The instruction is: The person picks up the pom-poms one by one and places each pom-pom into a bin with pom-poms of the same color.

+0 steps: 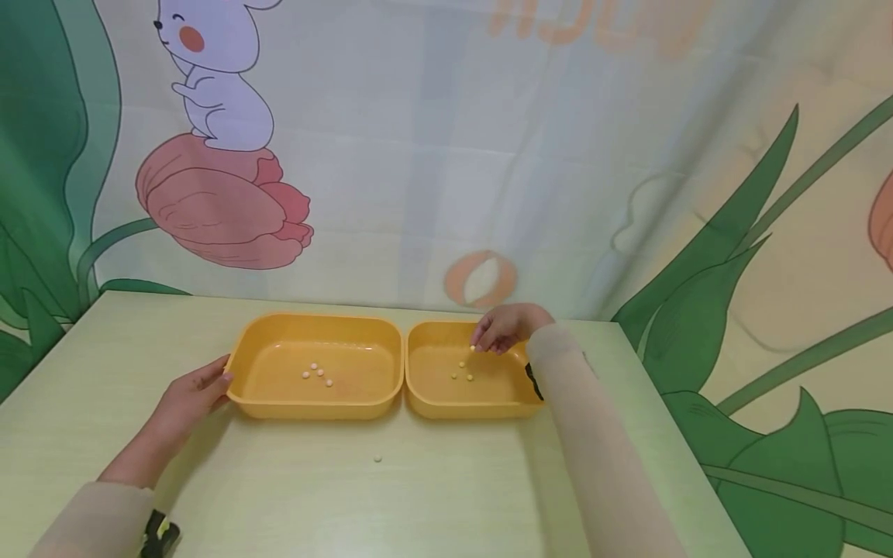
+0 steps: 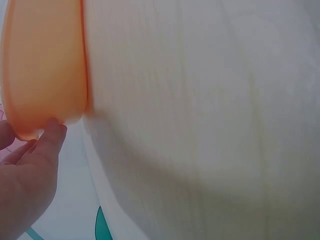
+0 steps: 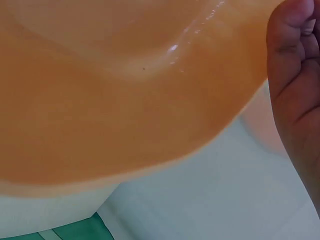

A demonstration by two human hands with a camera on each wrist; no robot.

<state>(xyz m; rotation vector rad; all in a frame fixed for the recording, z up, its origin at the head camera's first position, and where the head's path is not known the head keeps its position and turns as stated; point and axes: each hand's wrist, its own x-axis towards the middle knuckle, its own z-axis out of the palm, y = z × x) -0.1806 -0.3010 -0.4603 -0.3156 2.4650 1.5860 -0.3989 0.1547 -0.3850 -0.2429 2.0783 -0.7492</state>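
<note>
Two yellow plastic trays stand side by side on the table. My left hand [image 1: 193,394] holds the left end of the larger tray [image 1: 314,411], thumb and fingers at its rim, as the left wrist view also shows. Several small white tablets [image 1: 320,373] lie on that tray's floor. Over the smaller tray [image 1: 467,409] my right hand [image 1: 504,328] pinches a tiny pale yellow tablet [image 1: 472,349] between thumb and fingertips. Below it, 3 similar yellow tablets [image 1: 470,378] lie in the smaller tray. The right forearm hides this tray's right end.
A single small tablet [image 1: 377,459] lies on the pale wooden table [image 1: 335,504] in front of the trays. Behind the table hangs a printed cloth [image 1: 391,178] with a rabbit and flowers. Dark bands show at both wrists.
</note>
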